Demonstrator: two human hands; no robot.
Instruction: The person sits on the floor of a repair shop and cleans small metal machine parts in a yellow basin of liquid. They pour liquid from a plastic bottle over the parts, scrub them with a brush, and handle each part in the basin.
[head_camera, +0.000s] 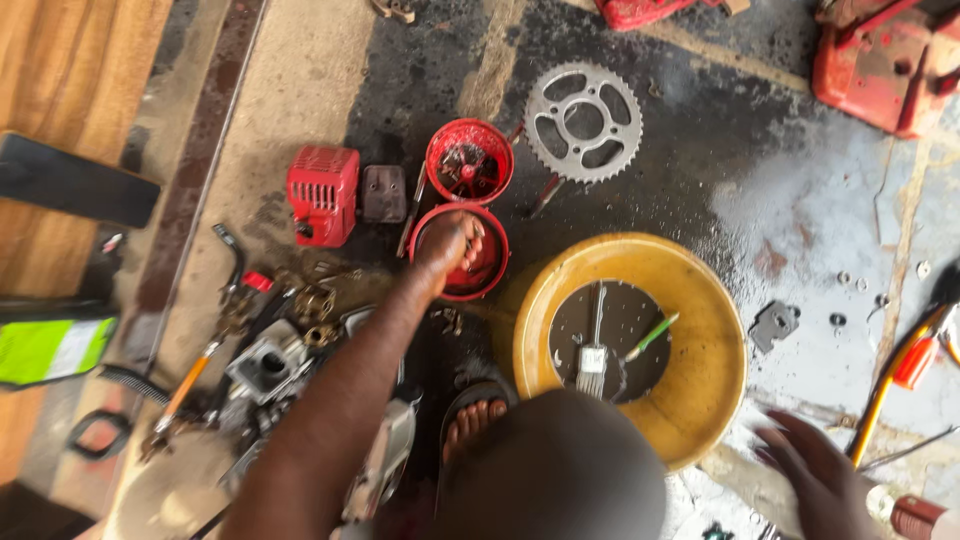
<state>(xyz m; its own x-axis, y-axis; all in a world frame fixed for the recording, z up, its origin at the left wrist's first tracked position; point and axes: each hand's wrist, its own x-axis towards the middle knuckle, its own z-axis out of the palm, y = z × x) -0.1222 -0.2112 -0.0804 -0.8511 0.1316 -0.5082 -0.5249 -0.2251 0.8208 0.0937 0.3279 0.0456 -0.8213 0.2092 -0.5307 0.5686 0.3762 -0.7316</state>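
Nearest: a knee in dark cloth fills the bottom centre, with a sandalled foot (473, 418) just left of it.

Right hand (815, 472): bottom right, blurred, fingers spread loosely, holding nothing, hovering over wet grey floor near a red-capped cylinder (918, 516).

Yellow round plastic basin (700, 300): just beyond the knee, holding dark liquid. In it lie a small flat-bristled brush (593, 362) and a green-handled toothbrush (652, 336).

Left arm: stretches forward from bottom left over a heap of grey metal engine parts (268, 368) and an orange-handled tool (186, 388).

Left hand (452, 245): fingers curled down into a red round shallow plastic cover (488, 268), touching its inside. Whether the fingers pinch anything there cannot be told.

Second red round housing with a finned metal centre (469, 160): just beyond the first, touching or nearly touching its rim.

Red vented plastic engine cover (322, 194): left of the two round pieces, with a dark brown square pad (384, 193) just beside it.

Grey steel toothed sprocket (583, 121): flat on the dark oily floor, right of the far red housing.

Red metal machine body (885, 62): far right corner.

Yellow-handled tools (905, 365): at the right edge.
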